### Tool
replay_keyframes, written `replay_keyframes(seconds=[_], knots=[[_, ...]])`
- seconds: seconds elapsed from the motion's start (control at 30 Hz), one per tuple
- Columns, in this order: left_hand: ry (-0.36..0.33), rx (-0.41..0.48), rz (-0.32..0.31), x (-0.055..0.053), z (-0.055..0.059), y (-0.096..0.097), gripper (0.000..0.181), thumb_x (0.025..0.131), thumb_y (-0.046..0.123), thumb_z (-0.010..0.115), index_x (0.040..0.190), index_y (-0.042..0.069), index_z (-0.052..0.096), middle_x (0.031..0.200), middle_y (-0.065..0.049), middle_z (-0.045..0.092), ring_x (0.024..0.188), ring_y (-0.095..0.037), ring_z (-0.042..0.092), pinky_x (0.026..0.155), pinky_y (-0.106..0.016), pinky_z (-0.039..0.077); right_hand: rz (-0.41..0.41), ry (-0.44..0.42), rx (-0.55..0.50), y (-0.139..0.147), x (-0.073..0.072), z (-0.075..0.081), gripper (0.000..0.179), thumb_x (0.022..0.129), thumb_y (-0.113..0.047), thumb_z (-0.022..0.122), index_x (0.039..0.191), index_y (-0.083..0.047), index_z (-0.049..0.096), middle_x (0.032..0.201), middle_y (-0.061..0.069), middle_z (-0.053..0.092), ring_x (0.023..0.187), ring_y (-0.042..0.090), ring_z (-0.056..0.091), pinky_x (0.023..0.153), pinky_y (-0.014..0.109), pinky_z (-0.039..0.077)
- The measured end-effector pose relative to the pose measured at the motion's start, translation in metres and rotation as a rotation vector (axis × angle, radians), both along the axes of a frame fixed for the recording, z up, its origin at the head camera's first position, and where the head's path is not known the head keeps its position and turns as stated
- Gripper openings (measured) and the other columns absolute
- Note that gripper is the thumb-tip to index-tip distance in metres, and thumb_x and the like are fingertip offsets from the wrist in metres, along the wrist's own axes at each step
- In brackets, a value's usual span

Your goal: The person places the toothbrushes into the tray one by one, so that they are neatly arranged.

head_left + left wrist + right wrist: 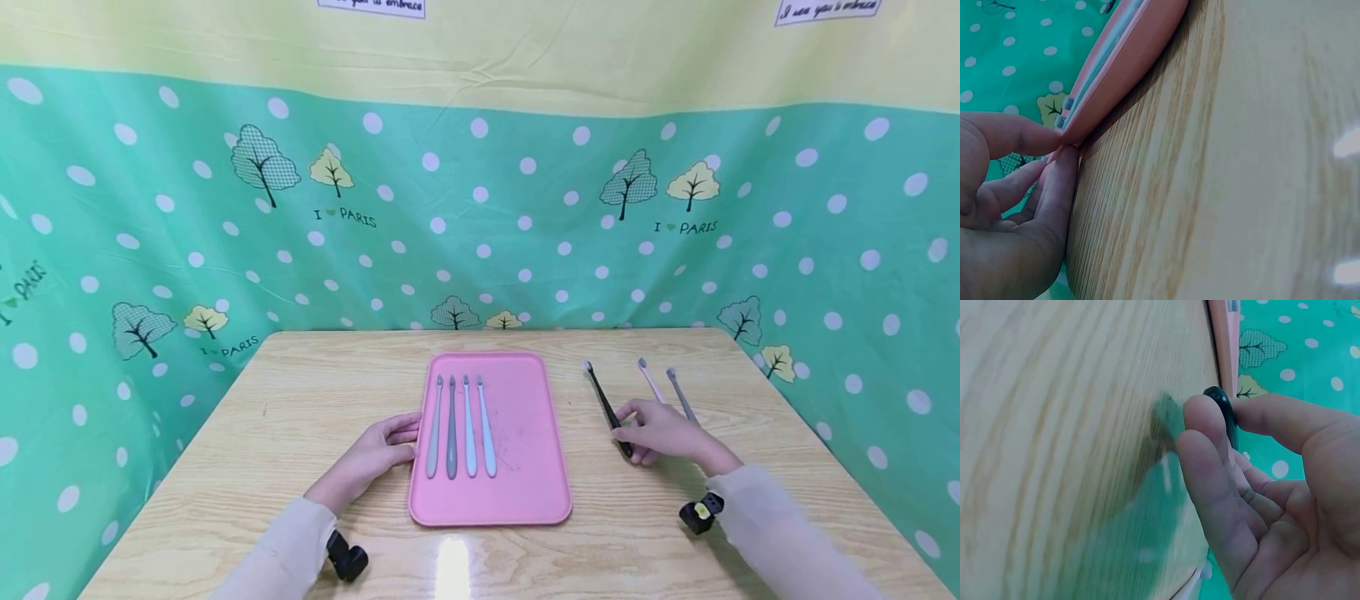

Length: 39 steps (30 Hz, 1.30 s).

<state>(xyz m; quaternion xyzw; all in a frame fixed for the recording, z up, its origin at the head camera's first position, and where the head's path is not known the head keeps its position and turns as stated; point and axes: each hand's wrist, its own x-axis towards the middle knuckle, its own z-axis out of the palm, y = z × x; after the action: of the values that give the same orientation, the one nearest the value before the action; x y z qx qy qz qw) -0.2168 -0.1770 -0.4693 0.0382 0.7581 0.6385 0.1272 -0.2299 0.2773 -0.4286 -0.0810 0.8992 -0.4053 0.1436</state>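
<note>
A pink tray lies mid-table with several toothbrushes side by side on its left half. My left hand rests on the table against the tray's left rim; in the left wrist view the thumb and a straight finger touch the pink rim. To the right, my right hand pinches the near end of a black toothbrush, which lies on the table. In the right wrist view its dark handle tip sits between thumb and forefinger.
A pink toothbrush and a grey toothbrush lie on the wooden table just right of the black one. A green dotted curtain closes the table's back and both sides. The tray's right half is bare.
</note>
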Motion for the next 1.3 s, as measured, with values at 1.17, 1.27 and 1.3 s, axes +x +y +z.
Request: replay_keyframes(seconds=[1.17,1.27,1.3], knots=[[-0.01,0.01,-0.001,0.001,0.003,0.001,0.065,0.087,-0.006,0.064,0.148,-0.006,0.041,0.141,-0.024,0.051,0.129,-0.037,0.051,0.095,-0.032,0.056,0.161,-0.117,-0.262,-0.089,-0.005,0.0,0.046,0.094,-0.022,0.07,0.124,0.008,0.052,0.08,0.014,0.067,0.061,0.021,0.068,0.057,0.036,0.063],[-0.011,0.013,-0.007,0.003,0.005,0.001,0.065,0.088,-0.006,0.064,0.149,-0.006,0.04,0.142,-0.025,0.05,0.13,-0.037,0.05,0.095,-0.032,0.055,0.169,-0.125,-0.276,-0.097,-0.005,-0.003,0.043,0.093,-0.02,0.071,0.122,0.007,0.053,0.079,0.014,0.068,0.061,0.02,0.067,0.057,0.036,0.063],[-0.01,0.013,-0.008,0.003,0.005,0.001,0.065,0.088,-0.006,0.064,0.149,-0.006,0.04,0.142,-0.025,0.05,0.13,-0.037,0.05,0.096,-0.032,0.055,0.171,-0.127,-0.281,-0.1,-0.005,-0.003,0.043,0.093,-0.019,0.07,0.121,0.008,0.053,0.079,0.014,0.068,0.061,0.02,0.068,0.058,0.036,0.063]])
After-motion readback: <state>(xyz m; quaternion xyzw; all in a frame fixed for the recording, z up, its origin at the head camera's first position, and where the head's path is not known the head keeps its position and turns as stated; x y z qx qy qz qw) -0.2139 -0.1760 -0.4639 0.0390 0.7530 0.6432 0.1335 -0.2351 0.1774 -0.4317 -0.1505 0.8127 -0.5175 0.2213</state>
